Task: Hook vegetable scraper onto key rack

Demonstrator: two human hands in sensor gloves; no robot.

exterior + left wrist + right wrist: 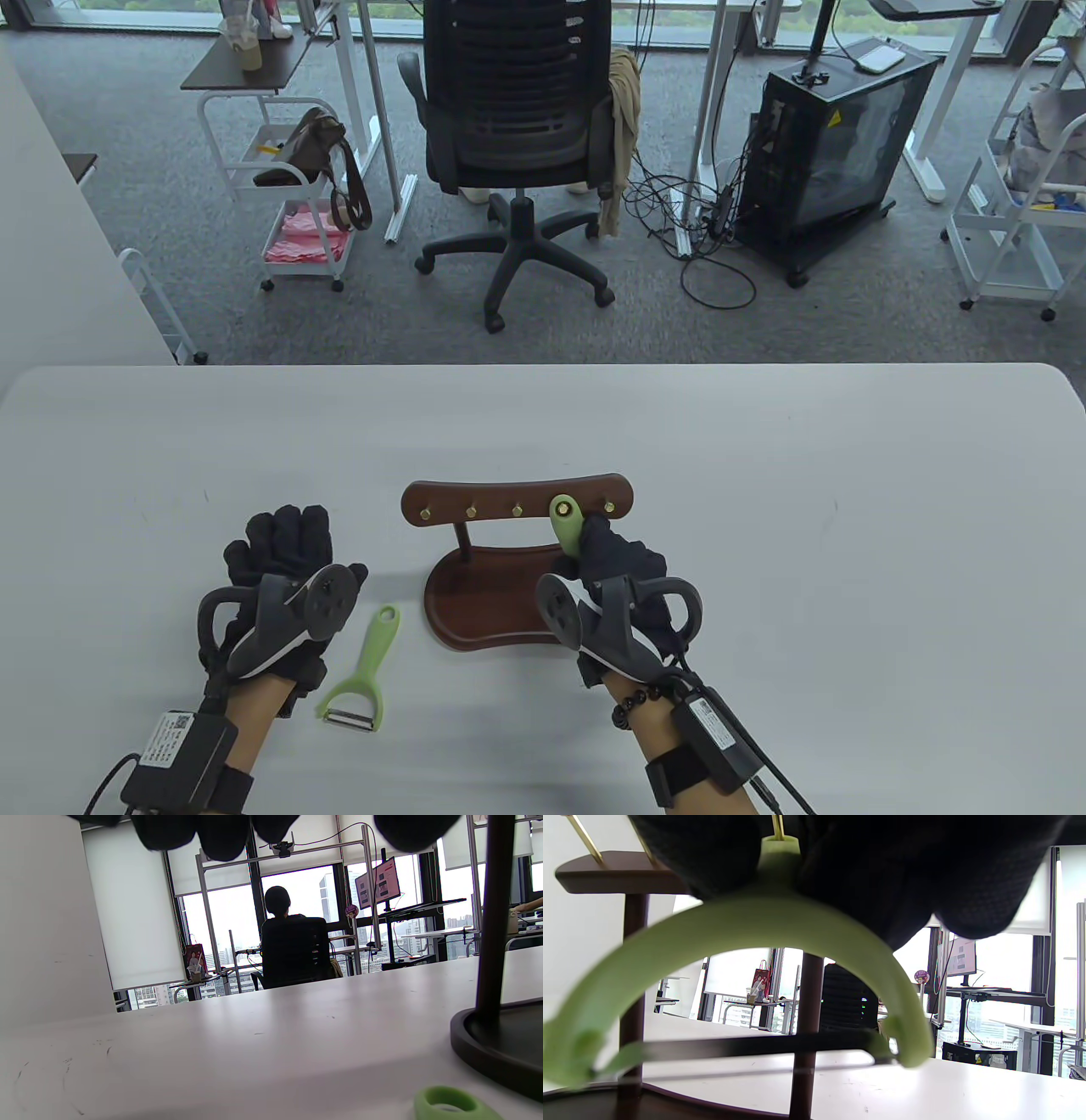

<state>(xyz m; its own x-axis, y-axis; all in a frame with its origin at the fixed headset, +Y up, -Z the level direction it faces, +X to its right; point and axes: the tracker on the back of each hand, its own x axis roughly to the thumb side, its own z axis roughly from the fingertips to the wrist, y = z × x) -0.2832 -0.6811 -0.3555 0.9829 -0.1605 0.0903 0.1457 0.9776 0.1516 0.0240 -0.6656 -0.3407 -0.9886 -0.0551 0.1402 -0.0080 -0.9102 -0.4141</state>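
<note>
A brown wooden key rack [517, 501] with brass hooks stands on its base [484, 598] at the table's middle. My right hand [607, 552] grips a green vegetable scraper [566, 522] and holds its handle end up at a hook on the right part of the bar. In the right wrist view the scraper's green yoke [746, 925] and blade [746, 1046] hang below my fingers [882, 866], and a brass hook [777, 827] sits at the handle's top. A second green scraper [365, 671] lies flat on the table beside my left hand [284, 552], which rests on the table holding nothing.
The rack's base [500, 1043] and post [492, 912] stand at the right of the left wrist view, with the lying scraper's handle loop [449, 1105] at the bottom. An office chair [517, 127] and carts stand beyond the table's far edge [543, 367].
</note>
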